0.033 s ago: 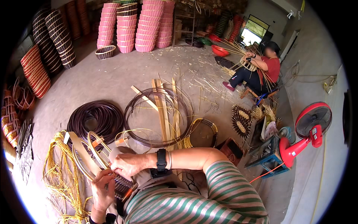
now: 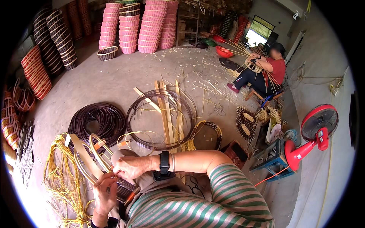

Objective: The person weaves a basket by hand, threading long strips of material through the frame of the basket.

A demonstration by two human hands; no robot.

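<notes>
Left hand (image 2: 103, 190) and right hand (image 2: 132, 167) grip the frame (image 2: 126, 189).
I see its length running from upper-left to lower-right.

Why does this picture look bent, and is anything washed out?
Head view: a fisheye lens bends straight edges and leaves black corners; the bright opening and lower-left floor glare white; left hand and right hand look fairly clear.
</notes>
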